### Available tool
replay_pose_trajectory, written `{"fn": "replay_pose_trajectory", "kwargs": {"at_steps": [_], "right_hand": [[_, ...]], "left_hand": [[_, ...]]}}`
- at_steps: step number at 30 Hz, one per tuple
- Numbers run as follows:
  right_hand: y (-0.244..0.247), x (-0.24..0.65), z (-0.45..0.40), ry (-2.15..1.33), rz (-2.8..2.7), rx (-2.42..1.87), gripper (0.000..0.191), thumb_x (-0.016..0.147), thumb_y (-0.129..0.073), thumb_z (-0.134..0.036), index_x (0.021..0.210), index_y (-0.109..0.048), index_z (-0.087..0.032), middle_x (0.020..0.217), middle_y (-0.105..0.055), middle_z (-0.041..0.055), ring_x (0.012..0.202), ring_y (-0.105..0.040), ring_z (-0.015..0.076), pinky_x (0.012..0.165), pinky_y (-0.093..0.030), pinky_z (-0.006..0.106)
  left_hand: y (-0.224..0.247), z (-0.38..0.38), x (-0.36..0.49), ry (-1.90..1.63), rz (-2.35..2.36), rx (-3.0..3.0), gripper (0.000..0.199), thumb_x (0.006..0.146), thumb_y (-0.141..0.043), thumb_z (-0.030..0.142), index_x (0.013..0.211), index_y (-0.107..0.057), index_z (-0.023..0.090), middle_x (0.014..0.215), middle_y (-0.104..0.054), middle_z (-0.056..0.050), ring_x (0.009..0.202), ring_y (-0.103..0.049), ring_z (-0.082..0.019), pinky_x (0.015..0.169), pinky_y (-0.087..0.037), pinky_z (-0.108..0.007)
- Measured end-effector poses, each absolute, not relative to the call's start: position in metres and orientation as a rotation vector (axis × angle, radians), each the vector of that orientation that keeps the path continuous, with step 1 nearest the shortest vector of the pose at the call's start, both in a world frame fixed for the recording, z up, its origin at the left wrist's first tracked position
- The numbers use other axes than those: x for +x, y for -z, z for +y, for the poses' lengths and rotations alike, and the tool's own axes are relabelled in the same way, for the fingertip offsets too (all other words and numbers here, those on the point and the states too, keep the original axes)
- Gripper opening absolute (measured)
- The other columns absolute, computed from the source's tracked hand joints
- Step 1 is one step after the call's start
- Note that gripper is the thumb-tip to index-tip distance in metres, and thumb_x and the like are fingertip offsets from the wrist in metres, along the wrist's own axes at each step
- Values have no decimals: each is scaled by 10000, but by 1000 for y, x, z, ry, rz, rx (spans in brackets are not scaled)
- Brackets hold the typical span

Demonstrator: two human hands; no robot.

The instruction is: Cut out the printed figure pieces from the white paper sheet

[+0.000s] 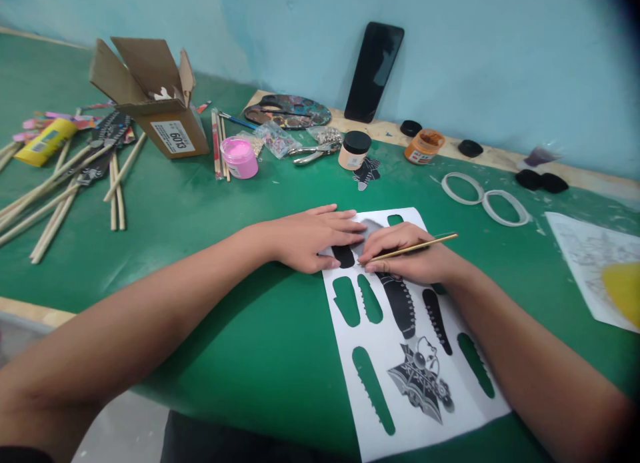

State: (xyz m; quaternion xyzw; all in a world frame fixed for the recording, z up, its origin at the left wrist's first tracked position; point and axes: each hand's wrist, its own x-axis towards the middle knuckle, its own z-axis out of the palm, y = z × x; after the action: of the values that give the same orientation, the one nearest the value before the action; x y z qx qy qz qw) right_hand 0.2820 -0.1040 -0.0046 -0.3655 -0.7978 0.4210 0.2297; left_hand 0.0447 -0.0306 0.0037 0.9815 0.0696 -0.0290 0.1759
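Observation:
A white sheet of paper [405, 409] lies on the green tabletop, printed with black-and-grey figure parts and pierced by several cut-out openings. My left hand [315, 239] rests flat on its upper left edge, fingers spread and pressing the paper. In my right hand [407, 251] is a slim gold pen-shaped tool [433, 241], pinched near its lower end. Its tip points down and left at the paper, close to my left fingers, and is too small to make out. Between and below the hands show a black printed shape [399, 303] and a crowned head print [425, 379].
Behind the hands stand a pink jar [240, 159], a black-lidded jar [355, 151], an orange jar [424, 147], pliers [315, 155] and a paint palette [287, 111]. A phone [374, 73] leans on the wall. An open carton [173, 133] and wooden sticks [55, 209] lie left.

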Motion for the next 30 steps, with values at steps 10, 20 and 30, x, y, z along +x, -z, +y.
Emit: {"fn": "replay_pose_trajectory", "kwargs": {"at_steps": [10, 20, 30], "right_hand": [[-5, 271, -125, -1014, -2142, -1361, 72, 845, -689, -227, 855, -745, -183, 807, -752, 42, 700, -666, 152, 591, -478, 259], [0, 279, -108, -1027, -2247, -973, 82, 848, -715, -246, 858, -742, -169, 825, -757, 57, 749, -688, 157, 684, -523, 275], [3, 284, -104, -1190, -2149, -1055, 137, 819, -744, -287, 869, -768, -160, 854, -762, 65, 785, -702, 171, 714, -541, 283]], "left_hand": [[-14, -68, 55, 50, 619, 2929, 404, 943, -502, 363, 1240, -632, 121, 1365, -570, -142, 1186, -524, -309, 936, -431, -422], [3, -56, 56, 213, 397, 2810, 893, 922, -396, 672, 1565, -156, 100, 1627, -72, -130, 1516, -48, -275, 1226, -49, -493], [3, -50, 55, 230, 337, 2815, 913, 916, -371, 706, 1574, -116, 126, 1628, -37, -100, 1517, -19, -250, 1226, 20, -473]]}}
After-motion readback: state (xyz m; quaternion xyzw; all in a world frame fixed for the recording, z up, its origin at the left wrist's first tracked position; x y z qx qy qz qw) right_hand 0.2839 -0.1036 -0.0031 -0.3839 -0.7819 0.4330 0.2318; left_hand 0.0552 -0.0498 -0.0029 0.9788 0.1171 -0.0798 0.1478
